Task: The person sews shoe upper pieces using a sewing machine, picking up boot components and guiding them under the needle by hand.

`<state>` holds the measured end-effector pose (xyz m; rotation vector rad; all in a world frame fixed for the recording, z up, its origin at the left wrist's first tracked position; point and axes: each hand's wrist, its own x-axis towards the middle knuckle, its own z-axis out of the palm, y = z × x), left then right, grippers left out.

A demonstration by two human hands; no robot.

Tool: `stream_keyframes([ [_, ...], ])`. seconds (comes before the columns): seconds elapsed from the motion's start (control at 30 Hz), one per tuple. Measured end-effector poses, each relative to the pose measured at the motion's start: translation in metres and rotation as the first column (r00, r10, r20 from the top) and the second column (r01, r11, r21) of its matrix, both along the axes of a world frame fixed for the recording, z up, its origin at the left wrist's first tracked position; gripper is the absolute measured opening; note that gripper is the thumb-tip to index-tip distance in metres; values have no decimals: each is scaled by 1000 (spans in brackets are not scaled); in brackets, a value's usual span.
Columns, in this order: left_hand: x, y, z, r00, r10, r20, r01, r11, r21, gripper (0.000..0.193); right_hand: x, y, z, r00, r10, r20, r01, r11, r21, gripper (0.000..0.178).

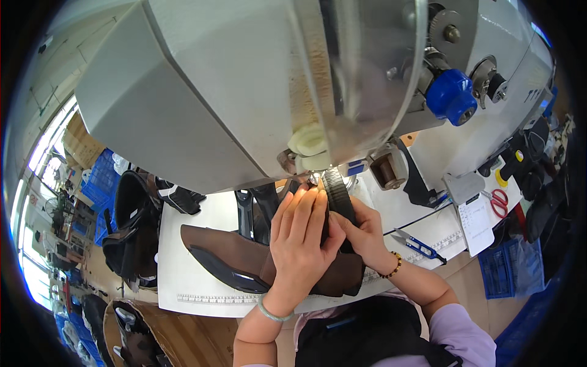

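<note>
A brown and black boot upper [229, 249] lies across the white table under the head of a sewing machine [232, 79]. My left hand [301, 238] rests flat on it, fingers stretched forward to the lit needle area. The left fingertips partly cover the spot where needle and material meet. On the other side, my right hand [361, 235] grips the upper, thumb on top and fingers curled out of sight. Both thumbs are close together. A dark ridged wheel [338, 192] stands just beyond my right thumb.
Blue-handled thread snips [419, 246], red-handled scissors [498, 202] and a white notepad [476, 223] lie at the right. Black and brown boot pieces [131, 226] hang at the table's left edge. A blue crate [510, 268] stands at lower right, a cardboard box [195, 336] at lower left.
</note>
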<state>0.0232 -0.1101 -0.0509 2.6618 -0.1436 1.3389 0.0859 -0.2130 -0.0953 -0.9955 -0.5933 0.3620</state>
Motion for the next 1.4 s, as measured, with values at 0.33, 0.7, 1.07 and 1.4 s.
stream_keyframes([
  [0.33,-19,4,-18,995,-89,-51,83,991,-101,37,-28,-27,-37,937,214,-278,-247,965,-90,29],
  [0.7,-87,-17,-65,976,-92,-198,65,989,-135,76,-57,-59,-53,818,206,536,2,933,-360,20],
  [1.07,-75,-9,-46,953,-134,-273,155,986,56,65,-42,-66,-64,507,138,851,115,967,-226,11],
  [1.4,-40,-13,-17,981,5,-193,-21,996,-82,76,-14,-57,-28,911,405,-74,-411,904,-120,26],
])
